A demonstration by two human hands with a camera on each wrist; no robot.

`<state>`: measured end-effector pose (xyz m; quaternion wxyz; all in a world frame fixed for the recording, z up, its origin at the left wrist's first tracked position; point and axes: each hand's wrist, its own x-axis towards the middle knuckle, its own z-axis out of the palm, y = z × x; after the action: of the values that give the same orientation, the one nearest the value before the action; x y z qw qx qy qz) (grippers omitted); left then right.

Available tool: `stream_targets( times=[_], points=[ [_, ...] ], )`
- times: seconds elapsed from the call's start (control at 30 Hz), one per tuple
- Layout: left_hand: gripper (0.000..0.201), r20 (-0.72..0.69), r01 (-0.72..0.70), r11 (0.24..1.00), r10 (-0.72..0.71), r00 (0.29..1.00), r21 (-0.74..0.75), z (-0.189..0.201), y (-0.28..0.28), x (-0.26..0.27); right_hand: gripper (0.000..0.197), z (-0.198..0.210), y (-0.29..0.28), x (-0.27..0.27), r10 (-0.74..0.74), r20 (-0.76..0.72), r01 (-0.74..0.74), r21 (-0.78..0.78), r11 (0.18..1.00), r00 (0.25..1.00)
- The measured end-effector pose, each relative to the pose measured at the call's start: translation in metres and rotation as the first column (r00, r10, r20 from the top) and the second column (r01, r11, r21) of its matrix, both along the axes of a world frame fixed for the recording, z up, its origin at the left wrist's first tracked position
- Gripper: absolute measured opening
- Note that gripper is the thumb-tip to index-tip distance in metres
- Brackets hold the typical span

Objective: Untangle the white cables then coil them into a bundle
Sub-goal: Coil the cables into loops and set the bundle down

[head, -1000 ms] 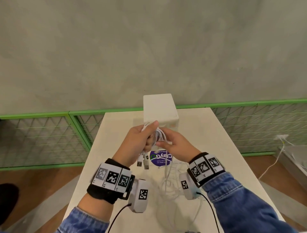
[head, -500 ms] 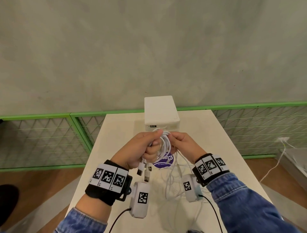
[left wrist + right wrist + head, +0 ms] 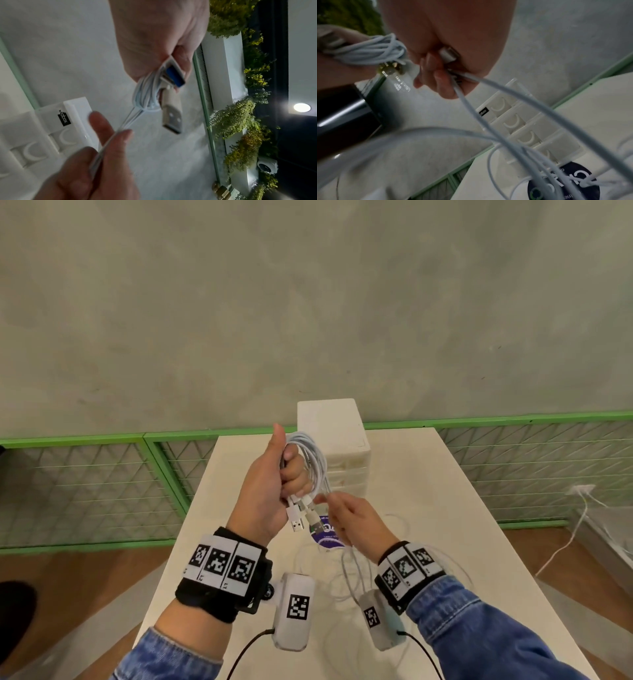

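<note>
your left hand (image 3: 270,491) is raised above the counter (image 3: 445,508) with the thumb pointing up and the fingers clenched round a small coil of white cables (image 3: 313,463). it looks like you hold it high so the loops hang open beside your knuckles and the loose length drops clear below. two usb plugs (image 3: 298,520) stick out under that fist; the left wrist view shows one with a blue insert and one plain metal one, both pointing away from the palm, probably kept out of the coil so the ends stay easy to find.

your right hand (image 3: 352,525) sits just below and to the right of the left, pinching the strands between thumb and fingers (image 3: 109,129) close to where they leave the coil. that grip seems meant to feed and guide the next loop with some tension.

the cables are thin, white and smooth. the coiled part is only a few tidy turns; the rest trails down past your right wrist and lies on the counter in loose, crossing loops, near a round dark sticker (image 3: 325,537). i judge coiling is under way with most of the length still to wind. beyond both hands stands a white drawer box (image 3: 332,422).
</note>
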<state>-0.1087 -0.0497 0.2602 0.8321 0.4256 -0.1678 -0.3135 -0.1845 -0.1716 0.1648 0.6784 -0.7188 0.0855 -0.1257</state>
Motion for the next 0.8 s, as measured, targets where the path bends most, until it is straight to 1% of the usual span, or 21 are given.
stream_targets(
  times=[0.03, 0.1, 0.13, 0.17, 0.27, 0.33, 0.4, 0.47, 0.5, 0.57, 0.67, 0.73, 0.8],
  points=[
    [0.042, 0.004, -0.019, 1.000, 0.019, 1.000, -0.019, 0.000, -0.001, -0.001, 0.024, -0.002, 0.003, 0.000, 0.002, -0.009, -0.003, -0.111, 0.994, 1.000],
    [0.042, 0.012, -0.069, 0.997, 0.069, 0.998, -0.039, -0.001, -0.003, 0.000, 0.017, -0.005, 0.008, 0.001, 0.017, -0.022, -0.023, -0.336, 0.942, 1.000],
    [0.042, 0.018, -0.098, 0.994, 0.099, 0.995, -0.040, -0.002, -0.004, 0.002, 0.015, -0.006, 0.009, 0.002, 0.032, -0.033, -0.042, -0.396, 0.917, 0.999],
    [0.042, 0.025, -0.131, 0.991, 0.132, 0.991, -0.038, -0.003, -0.004, 0.004, 0.015, -0.006, 0.010, 0.002, 0.048, -0.050, -0.064, -0.419, 0.906, 0.998],
    [0.042, 0.012, -0.228, 0.973, 0.228, 0.973, -0.037, -0.007, -0.005, 0.012, 0.016, -0.007, 0.014, 0.001, 0.088, -0.092, -0.117, -0.395, 0.911, 0.992],
    [0.039, 0.009, -0.294, 0.956, 0.294, 0.956, -0.011, -0.012, -0.006, 0.015, 0.025, -0.008, 0.017, 0.000, 0.093, -0.129, -0.136, -0.374, 0.917, 0.987],
    [0.037, 0.090, -0.369, 0.929, 0.365, 0.927, 0.037, -0.019, -0.009, 0.014, 0.029, -0.008, 0.022, 0.001, 0.110, -0.164, -0.165, -0.369, 0.915, 0.980],
    [0.035, 0.222, -0.429, 0.901, 0.407, 0.886, 0.061, -0.026, -0.013, 0.009, 0.022, -0.009, 0.026, 0.003, 0.116, -0.181, -0.178, -0.376, 0.909, 0.977],
    [0.034, 0.289, -0.456, 0.888, 0.420, 0.860, 0.065, -0.030, -0.015, 0.007, 0.018, -0.009, 0.029, 0.004, 0.118, -0.181, -0.179, -0.373, 0.910, 0.976],
    [0.034, 0.421, -0.494, 0.866, 0.420, 0.804, 0.081, -0.041, -0.019, 0.005, 0.023, -0.007, 0.030, 0.005, 0.110, -0.182, -0.172, -0.370, 0.913, 0.977],
    [0.035, 0.619, -0.517, 0.847, 0.344, 0.706, 0.119, -0.053, -0.020, 0.002, 0.032, 0.003, 0.029, 0.004, 0.087, -0.197, -0.153, -0.356, 0.922, 0.977],
    [0.029, 0.719, -0.555, 0.822, 0.307, 0.623, 0.130, -0.055, -0.022, 0.000, 0.034, 0.008, 0.027, 0.003, 0.072, -0.204, -0.121, -0.237, 0.964, 0.976],
    [0.022, 0.817, -0.592, 0.799, 0.270, 0.510, 0.105, -0.055, -0.023, -0.001, 0.033, 0.013, 0.025, 0.001, 0.094, -0.237, -0.121, -0.104, 0.987, 0.967]
  ],
)
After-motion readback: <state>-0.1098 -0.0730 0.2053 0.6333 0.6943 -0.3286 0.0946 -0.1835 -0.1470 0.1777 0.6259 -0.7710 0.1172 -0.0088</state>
